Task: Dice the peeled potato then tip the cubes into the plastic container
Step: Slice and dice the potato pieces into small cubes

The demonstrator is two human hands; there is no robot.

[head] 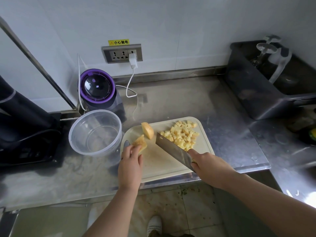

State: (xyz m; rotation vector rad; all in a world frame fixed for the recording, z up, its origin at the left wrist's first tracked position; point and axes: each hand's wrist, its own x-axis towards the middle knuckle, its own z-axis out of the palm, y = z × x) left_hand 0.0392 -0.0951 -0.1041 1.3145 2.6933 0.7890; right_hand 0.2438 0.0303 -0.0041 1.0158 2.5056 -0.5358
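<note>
A white cutting board (159, 163) lies on the steel counter. A pile of several potato cubes (182, 135) covers its far right part. My right hand (207, 162) grips the handle of a cleaver (172, 149), whose blade stands against the left side of the pile. One potato chunk (147, 130) lies loose at the board's far left. My left hand (130, 162) holds another potato chunk (140, 142) at the board's left edge. The clear plastic container (94, 134) stands just left of the board, with nothing in it.
A purple-rimmed appliance (98, 88) stands behind the container, with a white cable (131, 82) running to the wall socket. A dark tub (266, 79) with glassware sits at the back right. A black bag (25, 127) lies at the left. The counter edge runs just below the board.
</note>
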